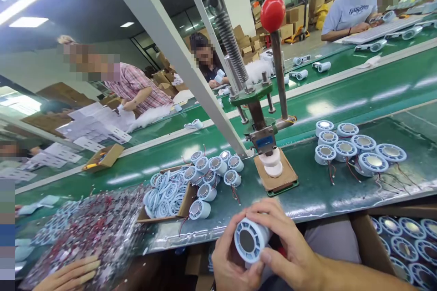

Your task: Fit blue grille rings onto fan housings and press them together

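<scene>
Both my hands hold one light-blue cylindrical part [251, 241], its slotted ring face and dark round centre turned towards me. My left hand [225, 259] wraps round its left and lower side, while my right hand [290, 248] grips it from above and the right, thumb at the rim. Just beyond stands a hand press [264, 138] with a red ball knob [272, 12] and a white round pad [273, 166] over a cardboard-covered base [288, 177]. Similar cylindrical parts with thin wires [206, 192] stand left of the press, and another group [344, 148] stands at right.
A carton of light-blue rings [186, 202] sits left on the green bench. Farther left, a co-worker's hand [73, 275] rests by a plastic-covered pile of wired pieces [102, 223]. A box of cylindrical parts [363, 241] is at lower right. Several people work across the conveyor [344, 88].
</scene>
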The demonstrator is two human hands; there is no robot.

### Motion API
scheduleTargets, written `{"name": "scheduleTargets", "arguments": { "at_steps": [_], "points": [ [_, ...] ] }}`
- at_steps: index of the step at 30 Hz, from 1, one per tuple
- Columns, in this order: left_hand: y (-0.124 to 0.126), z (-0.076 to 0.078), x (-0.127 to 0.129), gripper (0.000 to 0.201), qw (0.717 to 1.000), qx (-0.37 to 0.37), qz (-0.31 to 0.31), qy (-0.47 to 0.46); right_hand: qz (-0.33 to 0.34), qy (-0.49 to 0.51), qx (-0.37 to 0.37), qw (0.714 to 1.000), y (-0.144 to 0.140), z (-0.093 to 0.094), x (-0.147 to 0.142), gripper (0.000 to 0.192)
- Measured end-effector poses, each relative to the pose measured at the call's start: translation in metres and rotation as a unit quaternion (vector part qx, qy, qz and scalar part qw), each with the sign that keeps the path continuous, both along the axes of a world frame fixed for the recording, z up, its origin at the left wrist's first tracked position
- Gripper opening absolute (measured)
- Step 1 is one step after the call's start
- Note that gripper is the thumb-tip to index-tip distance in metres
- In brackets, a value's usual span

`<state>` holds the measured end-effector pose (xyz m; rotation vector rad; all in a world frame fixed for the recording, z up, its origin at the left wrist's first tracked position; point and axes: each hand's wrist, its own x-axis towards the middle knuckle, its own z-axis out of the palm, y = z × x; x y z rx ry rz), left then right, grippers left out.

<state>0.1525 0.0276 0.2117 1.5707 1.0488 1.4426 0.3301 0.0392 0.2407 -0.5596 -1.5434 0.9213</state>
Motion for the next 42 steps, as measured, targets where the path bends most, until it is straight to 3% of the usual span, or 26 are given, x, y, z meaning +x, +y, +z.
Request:
{"name": "scheduleTargets", "arguments": {
  "at_steps": [4, 10, 14, 19, 22, 26, 31, 34, 38, 42],
  "points": [
    [-0.004, 0.002, 0.013, 0.065, 0.999, -0.005, 0.032, 0.024, -0.025, 0.076, -0.035, 0.996, -0.002, -0.004, -0.006, 0.038],
    [-0.014, -0.006, 0.042, 0.066, 0.995, -0.027, 0.096, 0.026, -0.097, 0.206, -0.135, 0.964, -0.006, -0.012, -0.015, 0.023],
    [-0.013, -0.007, 0.047, 0.075, 0.993, -0.057, 0.086, 0.056, -0.111, 0.205, -0.177, 0.956, -0.004, -0.012, -0.010, 0.028],
    [-0.009, -0.005, 0.045, 0.076, 0.994, -0.095, 0.059, 0.008, -0.134, 0.185, -0.193, 0.954, -0.004, -0.013, -0.010, 0.030],
    [-0.002, -0.006, 0.033, 0.074, 0.994, -0.101, 0.028, 0.026, -0.143, 0.143, -0.191, 0.961, -0.002, -0.020, -0.010, 0.031],
    [0.029, -0.015, 0.012, 0.063, 0.978, -0.122, 0.001, 0.167, -0.119, -0.062, -0.158, 0.978, 0.014, -0.049, -0.005, 0.036],
    [0.065, -0.039, 0.001, 0.049, 0.961, -0.136, 0.001, 0.242, -0.093, -0.199, -0.122, 0.968, 0.037, -0.097, -0.011, 0.077],
    [0.073, -0.047, 0.001, 0.045, 0.964, -0.119, -0.010, 0.239, -0.133, -0.237, -0.122, 0.955, 0.043, -0.117, -0.022, 0.082],
    [0.065, -0.052, -0.001, 0.048, 0.973, -0.076, -0.005, 0.217, -0.182, -0.272, -0.121, 0.937, 0.044, -0.127, -0.026, 0.080],
    [0.016, -0.073, -0.008, 0.076, 0.980, -0.027, -0.007, 0.198, -0.191, -0.293, -0.113, 0.930, 0.045, -0.129, -0.022, 0.063]
  ]
}}
